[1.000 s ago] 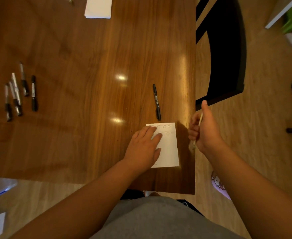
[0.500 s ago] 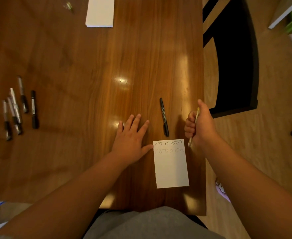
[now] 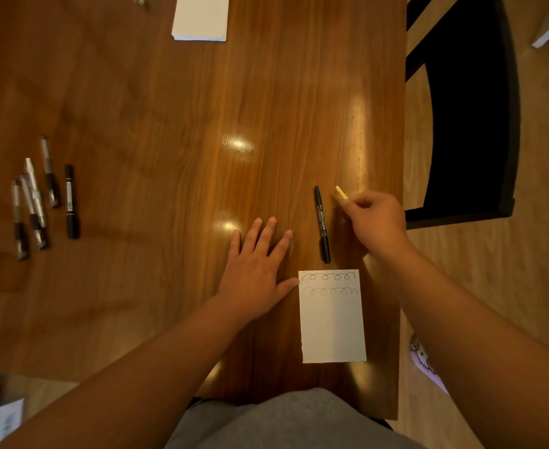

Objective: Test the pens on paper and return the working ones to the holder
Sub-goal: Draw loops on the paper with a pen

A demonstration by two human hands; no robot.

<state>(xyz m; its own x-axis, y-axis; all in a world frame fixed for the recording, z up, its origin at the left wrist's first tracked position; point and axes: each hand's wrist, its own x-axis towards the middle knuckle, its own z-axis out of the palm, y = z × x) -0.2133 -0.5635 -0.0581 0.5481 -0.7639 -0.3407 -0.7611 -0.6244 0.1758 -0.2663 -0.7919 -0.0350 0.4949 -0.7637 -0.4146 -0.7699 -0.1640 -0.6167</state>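
Wooden table (image 3: pixel 169 118) bears paper (image 3: pixel 332 325); right hand (image 3: pixel 376 219) grips pale pen (image 3: pixel 341 192).

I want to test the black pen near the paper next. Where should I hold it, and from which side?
Probably best to pinch the black pen at mid-barrel from above, thumb and finger on its long sides. It lies flat, pointing away from you, with bare table on its left. The left hand is free on that side; the right hand holds a pale pen.
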